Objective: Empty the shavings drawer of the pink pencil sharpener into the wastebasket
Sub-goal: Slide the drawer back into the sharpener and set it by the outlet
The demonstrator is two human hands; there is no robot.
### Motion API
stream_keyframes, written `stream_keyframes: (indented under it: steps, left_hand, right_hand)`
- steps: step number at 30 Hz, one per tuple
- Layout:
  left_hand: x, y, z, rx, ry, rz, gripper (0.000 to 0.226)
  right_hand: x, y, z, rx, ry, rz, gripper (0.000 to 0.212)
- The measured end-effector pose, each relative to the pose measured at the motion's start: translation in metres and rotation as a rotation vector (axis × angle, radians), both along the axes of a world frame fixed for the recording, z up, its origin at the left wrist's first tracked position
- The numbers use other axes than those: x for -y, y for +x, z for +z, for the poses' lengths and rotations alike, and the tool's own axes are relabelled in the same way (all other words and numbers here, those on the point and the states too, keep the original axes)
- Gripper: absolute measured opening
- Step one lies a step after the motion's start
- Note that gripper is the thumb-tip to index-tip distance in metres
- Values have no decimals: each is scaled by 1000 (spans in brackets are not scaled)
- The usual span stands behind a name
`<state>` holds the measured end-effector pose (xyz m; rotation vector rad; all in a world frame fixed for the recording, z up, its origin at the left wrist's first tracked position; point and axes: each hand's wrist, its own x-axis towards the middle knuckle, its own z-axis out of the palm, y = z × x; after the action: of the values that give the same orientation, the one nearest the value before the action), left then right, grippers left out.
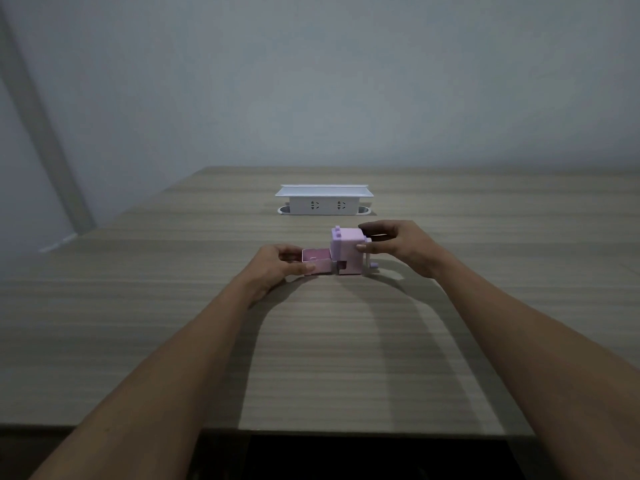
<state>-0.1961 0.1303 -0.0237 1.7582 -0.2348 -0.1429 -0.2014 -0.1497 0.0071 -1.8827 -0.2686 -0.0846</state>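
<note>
The pink pencil sharpener stands upright on the tabletop, crank on its right; its shavings drawer is slid out leftward, open top showing a pink interior

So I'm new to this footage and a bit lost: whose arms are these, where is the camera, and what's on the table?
There is one picture, from a camera on a person's head, looking forward and down, so the bare arms are theirs. On the wooden table stands a pink pencil sharpener. The right hand steadies its body, while the left hand grips the shavings drawer, drawn out to the left. Behind sits a white socket box. No wastebasket shows.
</note>
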Motion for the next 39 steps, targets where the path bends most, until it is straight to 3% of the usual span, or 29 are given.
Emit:
stream_keyframes:
  steps: [28, 36, 39]
  left_hand:
    - [46, 0, -1, 48, 86, -74, 50]
    - [41, -1, -3, 95, 85, -32, 78]
    - [37, -2, -3, 168, 52, 33, 76]
  right_hand:
    - [-6, -7, -11, 18, 104, 33, 52]
    - [-2, -8, -23, 12, 139, 19, 57]
    - [2, -11, -28, -2, 150, 22, 61]
